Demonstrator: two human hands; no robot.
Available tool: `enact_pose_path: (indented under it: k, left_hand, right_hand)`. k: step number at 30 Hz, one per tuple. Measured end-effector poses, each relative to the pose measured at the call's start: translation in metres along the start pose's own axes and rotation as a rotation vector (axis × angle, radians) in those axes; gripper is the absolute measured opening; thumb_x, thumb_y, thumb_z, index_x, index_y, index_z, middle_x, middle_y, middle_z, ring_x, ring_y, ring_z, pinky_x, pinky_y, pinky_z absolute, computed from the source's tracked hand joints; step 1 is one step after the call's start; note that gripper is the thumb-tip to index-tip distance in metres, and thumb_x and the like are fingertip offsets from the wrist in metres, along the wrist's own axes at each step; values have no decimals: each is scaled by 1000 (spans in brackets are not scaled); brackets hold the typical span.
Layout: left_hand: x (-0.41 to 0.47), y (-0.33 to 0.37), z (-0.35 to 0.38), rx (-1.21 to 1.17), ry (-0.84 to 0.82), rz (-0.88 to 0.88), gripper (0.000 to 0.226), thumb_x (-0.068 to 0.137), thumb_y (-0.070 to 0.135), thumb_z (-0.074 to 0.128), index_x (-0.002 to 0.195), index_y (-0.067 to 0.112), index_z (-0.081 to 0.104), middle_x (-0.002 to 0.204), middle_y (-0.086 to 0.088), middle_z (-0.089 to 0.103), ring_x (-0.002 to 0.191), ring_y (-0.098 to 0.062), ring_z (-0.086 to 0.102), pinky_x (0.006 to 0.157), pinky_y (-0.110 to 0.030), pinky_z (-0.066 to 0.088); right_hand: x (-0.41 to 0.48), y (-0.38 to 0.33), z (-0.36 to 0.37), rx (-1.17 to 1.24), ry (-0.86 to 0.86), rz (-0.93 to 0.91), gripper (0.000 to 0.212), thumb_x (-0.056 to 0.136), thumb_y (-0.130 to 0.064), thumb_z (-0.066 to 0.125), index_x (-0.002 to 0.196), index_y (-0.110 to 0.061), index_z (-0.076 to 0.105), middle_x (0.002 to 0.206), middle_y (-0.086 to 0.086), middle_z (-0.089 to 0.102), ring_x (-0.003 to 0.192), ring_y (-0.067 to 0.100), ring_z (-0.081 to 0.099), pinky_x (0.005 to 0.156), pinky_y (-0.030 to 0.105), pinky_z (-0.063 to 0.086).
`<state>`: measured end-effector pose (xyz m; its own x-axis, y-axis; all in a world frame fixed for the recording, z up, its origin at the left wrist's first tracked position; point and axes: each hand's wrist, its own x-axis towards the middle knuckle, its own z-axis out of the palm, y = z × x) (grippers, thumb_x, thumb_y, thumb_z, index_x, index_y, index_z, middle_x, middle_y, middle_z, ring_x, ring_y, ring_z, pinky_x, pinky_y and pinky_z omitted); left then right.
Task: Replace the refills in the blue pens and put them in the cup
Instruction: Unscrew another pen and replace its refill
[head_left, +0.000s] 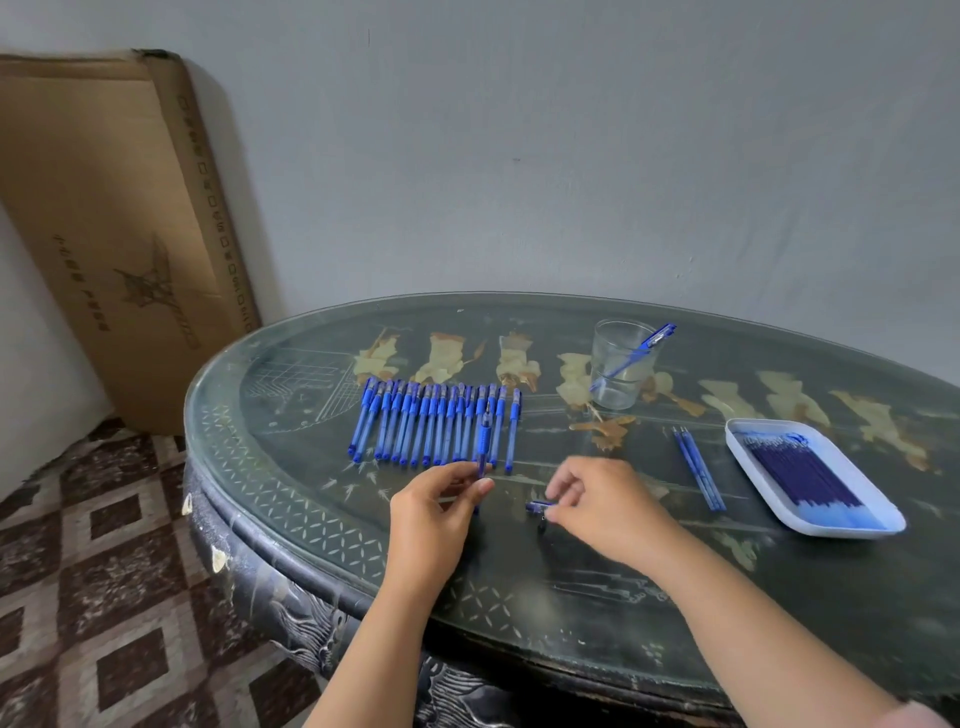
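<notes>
Closest to the table (519, 613) edge, the left hand (441, 501) pinches a blue pen (484, 441) by its lower end, so it stands upright above the fingers. Just to its right, the right hand (605, 499) nips a small blue piece (537, 505) low over the glass top. If let go carelessly, that piece could roll on the slick glass and off the near edge. The pen, gripped only at one end, could tip into the row of pens (431, 426) lying just beyond it and scatter them.

Beyond the right hand lie two loose refills (698, 470), and further right a tray (852, 530) of refills (805, 473); used and fresh ones might get mixed. Farthest back, the cup (618, 387) holds one pen.

I cannot tell whether the small piece is a cap or a tip, since the right fingertips are blurred. Nor can I see whether the held pen has a refill inside.
</notes>
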<state>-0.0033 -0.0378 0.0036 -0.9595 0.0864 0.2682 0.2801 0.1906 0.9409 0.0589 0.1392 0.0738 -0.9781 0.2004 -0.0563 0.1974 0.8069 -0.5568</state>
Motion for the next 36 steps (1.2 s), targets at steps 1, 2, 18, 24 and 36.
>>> enact_pose_path:
  k: [1,2,18,24,36]
  left_hand:
    - [0,0,0,0,-1,-4,18,80,20,78,97,23,72,94,7,75,88,-4,69,84,-27,56]
    - [0,-1,0,7,-3,-5,19,80,21,78,98,21,73,94,7,75,88,-4,68,84,-28,56]
    - [-2,3,0,8,-33,21,20,79,19,78,92,31,69,92,7,75,84,-1,68,81,-23,56]
    - [-2,2,0,32,-41,37,22,79,20,78,101,17,73,94,8,74,86,0,67,81,-20,55]
    - [-1,0,0,47,-33,62,24,79,21,78,102,14,75,95,7,74,86,-2,68,83,-24,55]
  right_hand:
    - [-3,5,5,-22,-27,14,11,84,-24,73,88,-26,63,83,-9,65,75,6,61,73,26,53]
    - [-4,9,10,-41,-43,14,12,83,-26,73,89,-27,62,84,-8,65,76,7,61,75,28,53]
    - [9,-56,-38,522,145,-167,4,89,-13,67,88,-16,65,85,0,71,81,15,70,73,32,60]
    - [22,-75,-51,233,123,-254,11,87,-20,70,81,-25,63,85,-6,69,78,11,68,75,30,57]
    - [21,-79,-38,-3,87,-247,7,89,-23,66,89,-17,62,86,-5,63,75,9,57,72,26,49]
